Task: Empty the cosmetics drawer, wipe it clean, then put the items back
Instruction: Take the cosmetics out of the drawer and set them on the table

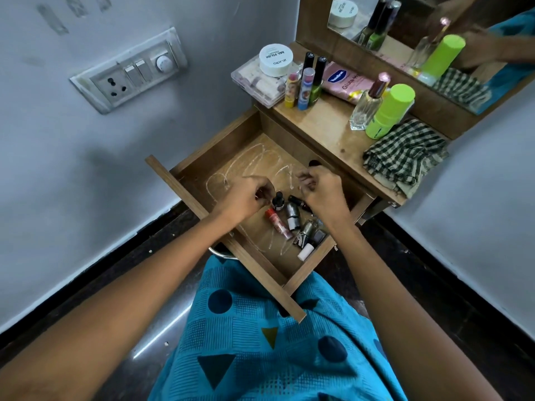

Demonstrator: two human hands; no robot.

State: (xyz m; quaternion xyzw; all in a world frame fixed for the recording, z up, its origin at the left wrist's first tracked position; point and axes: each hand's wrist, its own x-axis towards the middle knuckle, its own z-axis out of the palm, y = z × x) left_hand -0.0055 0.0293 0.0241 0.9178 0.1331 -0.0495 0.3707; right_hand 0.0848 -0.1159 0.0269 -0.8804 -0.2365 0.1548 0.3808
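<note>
The wooden drawer (220, 146) is pulled out over my lap, white streaks across its bottom. Several small cosmetics lie in its near right corner: a red lipstick tube (277, 222), silver tubes (292, 215) and a white-capped piece (306, 252). My left hand (243, 196) reaches into the drawer, fingers curled and pinching a small black-capped bottle (278, 201) that stands upright. My right hand (322, 188) hovers just right of it with curled fingers; a black-tipped item (314, 163) sticks out past its knuckles, most of it hidden.
On the dresser top stand a white jar (275, 59) on a clear box (256, 83), lip balms (299, 88), a pink tube (347, 81), a perfume bottle (367, 104), a green cylinder (389, 111) and a checked cloth (405, 159). A mirror (405, 13) rises behind. A switch panel (130, 70) sits on the left wall.
</note>
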